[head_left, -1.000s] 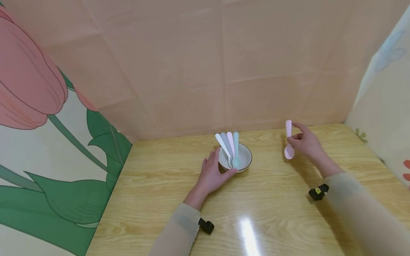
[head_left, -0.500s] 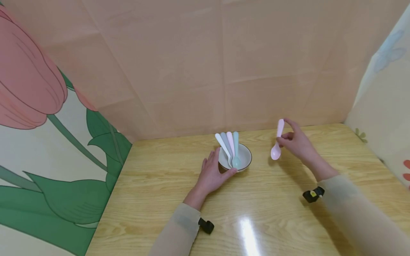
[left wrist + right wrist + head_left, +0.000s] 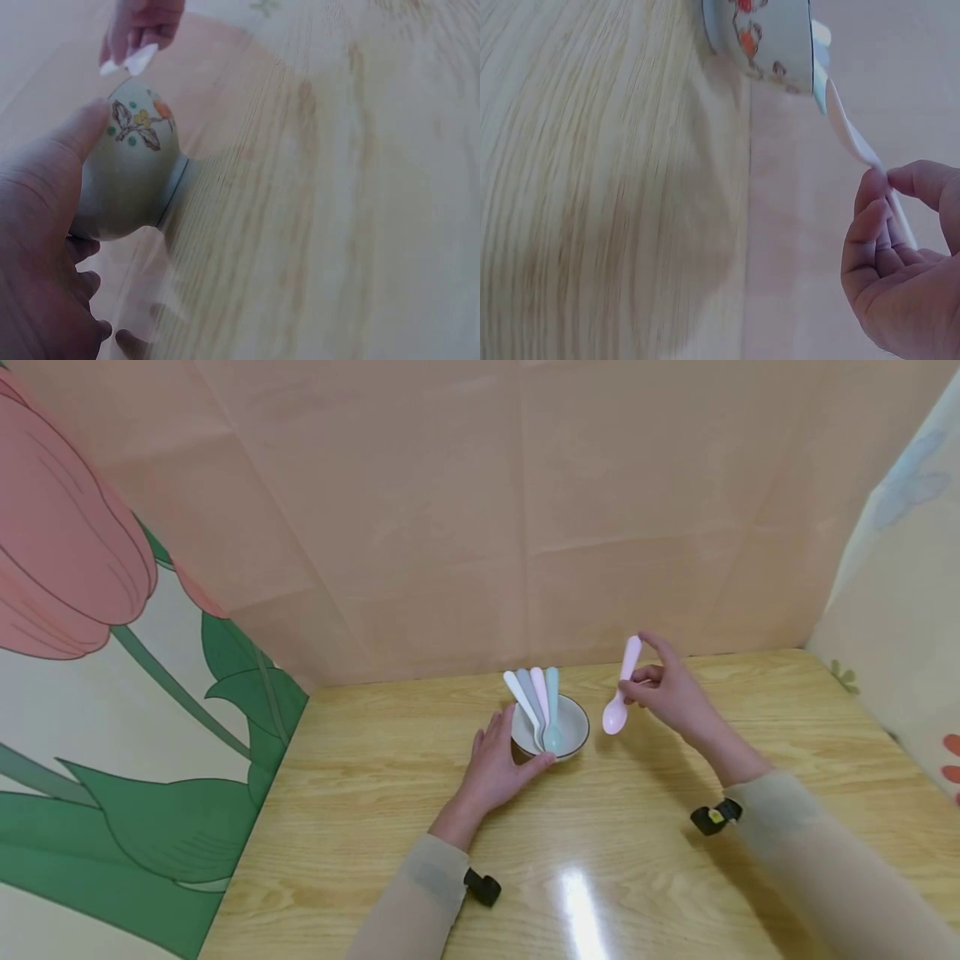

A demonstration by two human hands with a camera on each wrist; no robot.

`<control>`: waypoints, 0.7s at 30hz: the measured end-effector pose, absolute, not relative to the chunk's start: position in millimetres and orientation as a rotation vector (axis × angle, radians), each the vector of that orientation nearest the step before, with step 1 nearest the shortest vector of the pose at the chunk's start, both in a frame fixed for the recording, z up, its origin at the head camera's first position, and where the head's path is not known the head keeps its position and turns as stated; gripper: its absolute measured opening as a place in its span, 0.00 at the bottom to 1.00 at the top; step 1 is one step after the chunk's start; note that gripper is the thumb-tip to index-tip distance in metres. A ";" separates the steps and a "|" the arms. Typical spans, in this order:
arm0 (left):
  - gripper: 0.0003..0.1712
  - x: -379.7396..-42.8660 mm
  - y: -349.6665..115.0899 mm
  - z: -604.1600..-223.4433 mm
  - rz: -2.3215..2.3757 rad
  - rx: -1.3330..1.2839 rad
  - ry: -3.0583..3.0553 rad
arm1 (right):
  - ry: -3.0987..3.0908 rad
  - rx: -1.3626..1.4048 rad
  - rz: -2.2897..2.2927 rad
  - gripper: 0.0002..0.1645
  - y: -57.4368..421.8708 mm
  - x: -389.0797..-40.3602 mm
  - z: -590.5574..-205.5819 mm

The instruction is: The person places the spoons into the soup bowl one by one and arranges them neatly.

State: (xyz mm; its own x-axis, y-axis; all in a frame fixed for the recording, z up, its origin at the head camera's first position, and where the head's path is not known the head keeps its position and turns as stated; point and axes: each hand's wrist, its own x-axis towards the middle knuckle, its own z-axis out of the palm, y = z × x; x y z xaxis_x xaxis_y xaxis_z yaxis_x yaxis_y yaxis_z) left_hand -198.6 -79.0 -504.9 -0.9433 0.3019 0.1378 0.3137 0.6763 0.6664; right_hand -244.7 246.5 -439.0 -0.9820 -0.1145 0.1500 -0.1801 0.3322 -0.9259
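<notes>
In the head view a small white bowl [image 3: 576, 725] with a dark rim stands on the table. A white spoon [image 3: 519, 693], a grey spoon [image 3: 527, 687], a pink spoon [image 3: 537, 680] and a light blue spoon [image 3: 552, 692] lean in it, handles up toward the back. My left hand [image 3: 492, 771] holds the bowl at its left and front, thumb near the front rim. Painted flowers show on the bowl's outside [image 3: 135, 165] in the left wrist view. My right hand [image 3: 670, 697] pinches a second pink spoon [image 3: 615, 715] by its handle, bowl end down, just right of the bowl.
The wooden table [image 3: 360, 827] reaches back to a plain pinkish cloth backdrop [image 3: 420, 527]. A wall with a painted tulip [image 3: 60, 527] borders the left side, and a pale decorated wall [image 3: 900, 635] the right. Light glares off the table's front [image 3: 583, 910].
My right hand has moved left with the pink spoon, bringing it close to the bowl, and the spoon has tilted a little. My left hand and the bowl have stayed put.
</notes>
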 end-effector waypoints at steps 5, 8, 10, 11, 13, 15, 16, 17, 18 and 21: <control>0.64 -198.7 -78.4 -504.8 -1.135 -0.534 -2.854 | -2.535 0.283 1.783 0.60 233.9 -242.5 -435.2; 0.64 -198.3 -78.2 -504.0 -1.131 -0.532 -2.862 | -2.549 0.289 1.789 0.60 226.2 -240.6 -432.9; 0.64 -198.1 -78.1 -503.5 -1.128 -0.527 -2.870 | -2.543 0.302 1.803 0.59 221.1 -239.9 -431.8; 0.64 -198.0 -78.0 -503.2 -1.125 -0.525 -2.875 | -2.536 0.315 1.813 0.59 218.5 -240.0 -431.5; 0.64 -197.8 -77.8 -503.0 -1.125 -0.520 -2.881 | -2.529 0.334 1.824 0.58 213.5 -240.1 -431.1; 0.64 -197.9 -77.6 -503.6 -1.128 -0.518 -2.882 | -2.531 0.344 1.823 0.58 208.6 -240.5 -431.0; 0.64 -198.0 -77.6 -504.0 -1.131 -0.518 -2.881 | -2.535 0.348 1.818 0.58 206.2 -240.7 -431.2; 0.64 -197.8 -77.7 -504.0 -1.133 -0.517 -2.883 | -2.539 0.351 1.813 0.58 203.7 -241.0 -431.4; 0.64 -197.9 -77.7 -504.4 -1.138 -0.518 -2.879 | -2.546 0.349 1.804 0.58 201.7 -241.4 -431.8; 0.64 -197.4 -78.3 -504.0 -1.137 -0.523 -2.876 | -2.569 0.350 1.780 0.58 195.3 -241.8 -432.7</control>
